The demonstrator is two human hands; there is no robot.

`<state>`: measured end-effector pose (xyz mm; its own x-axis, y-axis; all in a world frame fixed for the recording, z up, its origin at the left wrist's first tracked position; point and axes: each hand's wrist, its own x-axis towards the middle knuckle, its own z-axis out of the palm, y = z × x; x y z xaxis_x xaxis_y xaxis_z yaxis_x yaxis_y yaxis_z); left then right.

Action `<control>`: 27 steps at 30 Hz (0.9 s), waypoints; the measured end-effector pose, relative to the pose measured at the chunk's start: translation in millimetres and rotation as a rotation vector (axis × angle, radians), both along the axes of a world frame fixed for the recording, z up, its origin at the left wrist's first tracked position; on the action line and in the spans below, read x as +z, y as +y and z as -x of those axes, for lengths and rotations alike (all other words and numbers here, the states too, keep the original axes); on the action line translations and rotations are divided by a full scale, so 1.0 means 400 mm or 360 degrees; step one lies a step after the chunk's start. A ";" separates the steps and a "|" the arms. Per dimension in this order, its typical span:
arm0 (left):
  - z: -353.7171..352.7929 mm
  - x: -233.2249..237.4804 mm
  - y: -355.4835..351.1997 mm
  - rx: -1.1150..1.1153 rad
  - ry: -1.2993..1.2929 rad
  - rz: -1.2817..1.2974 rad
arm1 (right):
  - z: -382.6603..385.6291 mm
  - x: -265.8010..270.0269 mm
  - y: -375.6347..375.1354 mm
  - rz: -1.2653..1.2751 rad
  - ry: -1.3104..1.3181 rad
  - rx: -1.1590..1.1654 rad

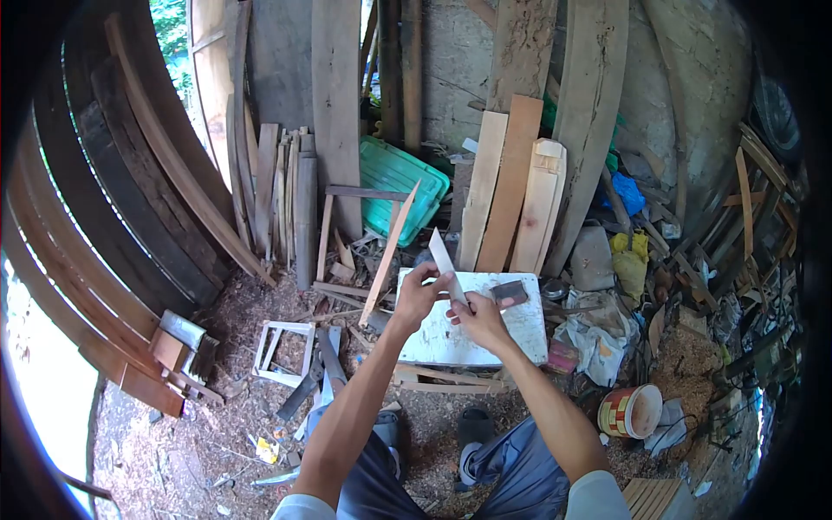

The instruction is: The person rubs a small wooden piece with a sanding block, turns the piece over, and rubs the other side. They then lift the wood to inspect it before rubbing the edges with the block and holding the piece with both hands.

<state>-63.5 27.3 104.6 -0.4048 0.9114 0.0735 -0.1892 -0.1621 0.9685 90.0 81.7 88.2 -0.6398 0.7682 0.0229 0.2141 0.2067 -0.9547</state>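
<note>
My left hand [420, 296] is closed on a pale flat strip with a slanted tip [443, 257], its thumb and fingers pinching the edge. My right hand [479, 321] grips the lower end of the same strip, which points up and away from me. A dark rectangular block [510, 293] shows right at the fingers of my right hand; I cannot tell whether that hand holds it too. Beneath both hands stands a low white worktable [425, 345] with a worn, speckled top.
Boards [503, 186] lean against the back wall beside a green plastic crate [381, 173]. A small white frame [284, 348] and a hand saw [329, 355] lie left on the shavings-covered floor. A paint bucket [614, 412] sits at right, near scrap wood and plastic bags [598, 342].
</note>
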 end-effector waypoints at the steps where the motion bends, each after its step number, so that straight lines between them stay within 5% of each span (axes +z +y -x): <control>1: 0.007 0.005 -0.002 0.0010 0.0070 -0.0028 | 0.005 0.010 0.000 0.0006 -0.0003 0.0015; 13: 0.094 0.050 -0.024 0.0322 -0.0379 -0.0182 | -0.093 0.116 0.060 0.0337 0.0167 0.0251; 27: 0.135 0.029 -0.037 0.0305 -0.0354 -0.0078 | -0.131 0.093 0.104 0.0428 0.0750 -0.0152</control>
